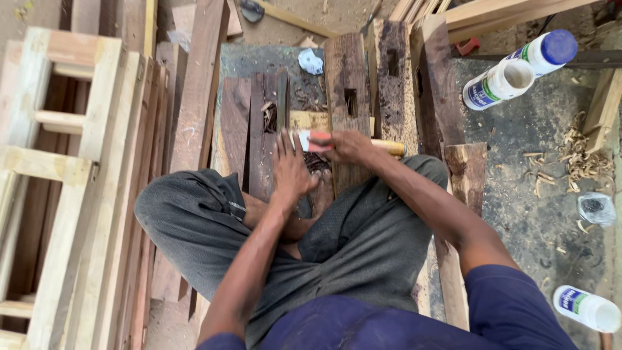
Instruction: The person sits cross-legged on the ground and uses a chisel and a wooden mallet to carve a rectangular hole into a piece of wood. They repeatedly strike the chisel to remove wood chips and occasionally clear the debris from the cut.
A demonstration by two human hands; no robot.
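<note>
— Dark planks (262, 129) laid flat on the floor, right ahead of crossed legs; pale frames (58, 162) stacked at left.
— And the hands?
— Left hand (289, 170) spread, pressed flat on a plank. Right hand (346, 146) closed around a chisel (363, 146), red and yellow handle, lying across the wood.
— Smaller stuff?
— White bottles (518, 68) lying at upper right, shavings (583, 159) beside.
</note>
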